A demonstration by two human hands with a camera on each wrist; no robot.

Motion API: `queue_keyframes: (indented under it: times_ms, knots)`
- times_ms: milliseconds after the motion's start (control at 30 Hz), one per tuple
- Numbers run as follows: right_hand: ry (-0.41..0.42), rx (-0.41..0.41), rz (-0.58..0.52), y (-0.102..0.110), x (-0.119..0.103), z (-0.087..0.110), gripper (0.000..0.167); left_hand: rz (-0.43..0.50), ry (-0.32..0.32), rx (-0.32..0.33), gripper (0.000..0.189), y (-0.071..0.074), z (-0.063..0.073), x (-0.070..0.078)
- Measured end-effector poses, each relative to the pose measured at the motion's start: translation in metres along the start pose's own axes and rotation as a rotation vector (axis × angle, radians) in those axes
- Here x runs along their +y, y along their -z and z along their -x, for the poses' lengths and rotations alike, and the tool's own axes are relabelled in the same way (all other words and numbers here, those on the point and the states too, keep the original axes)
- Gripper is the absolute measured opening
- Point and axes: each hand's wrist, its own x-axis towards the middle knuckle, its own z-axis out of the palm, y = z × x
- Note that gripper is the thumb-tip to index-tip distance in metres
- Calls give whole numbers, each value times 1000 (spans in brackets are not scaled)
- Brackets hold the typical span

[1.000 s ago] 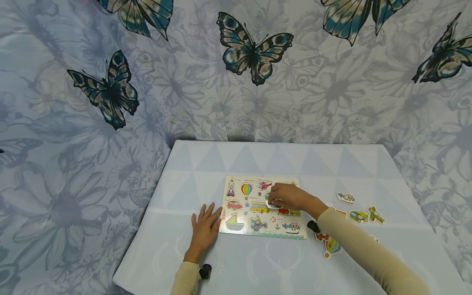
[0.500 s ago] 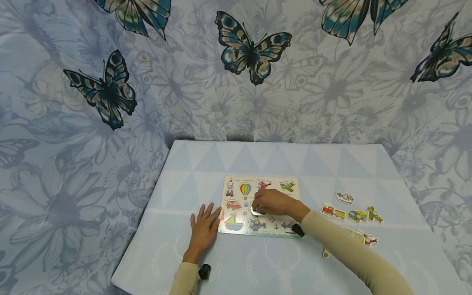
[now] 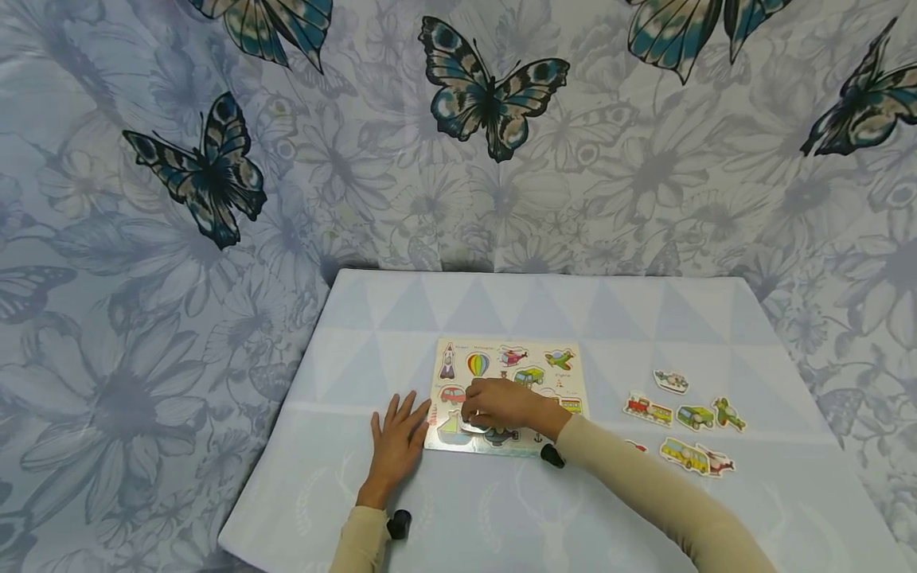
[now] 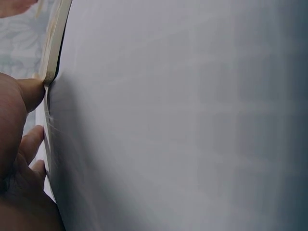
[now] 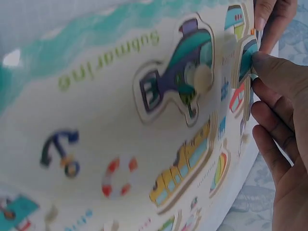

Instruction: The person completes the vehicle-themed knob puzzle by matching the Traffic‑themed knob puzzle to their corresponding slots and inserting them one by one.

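Note:
A wooden vehicle puzzle board [image 3: 573, 442] lies on the table. My right hand [image 3: 505, 403] is over its lower left part, beside the sailboat picture [image 3: 450, 428]. Thumb and fingers pinch a flat teal-and-dark puzzle piece [image 5: 247, 61], held tilted at the board's surface; its full outline is hidden by the hand. In the right wrist view the submarine [image 5: 180, 72] and yellow bus [image 5: 185, 166] pictures show near it. My left hand [image 3: 396, 444] lies with spread fingers on the table, its fingertips touching the board's left edge; the left wrist view shows the thumb [image 4: 32, 94] against that edge.
Right of the board lie loose pieces: a white one [image 3: 671, 382], a train [image 3: 648, 410], a green car [image 3: 695, 418], a plane [image 3: 729, 414], a bus [image 3: 683, 454] and a helicopter [image 3: 719, 463]. My right sleeve [image 3: 645, 485] hides part of the table [image 3: 544, 509].
My right hand has moved left and nearer across the board, carrying the piece from the middle right to the lower left. The left hand stays in place.

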Motion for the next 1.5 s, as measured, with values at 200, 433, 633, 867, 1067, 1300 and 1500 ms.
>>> queue_keyframes:
  times_ms: [200,433,633,867,1067,1300,1500]
  knots:
    - [14,1,12,-9,-8,-10,10,-6,6,-8,40,1,-2,0]
    - [-29,-50,31,-17,-14,-18,12,9,10,-11,41,0,0,2]
    - [-7,-38,33,-19,-14,-22,11,-5,4,-7,40,1,-2,2]
    - [-8,-50,35,-21,-17,-26,13,-12,-2,-7,40,1,-1,2]
    - [-13,-43,43,-22,-20,-27,13,-9,-16,8,40,1,-1,1]
    - [23,-15,73,-23,-21,-29,10,-2,-17,10,40,0,-1,2]
    - [37,-1,91,-27,-20,-27,10,-4,-21,11,40,-1,-1,1]
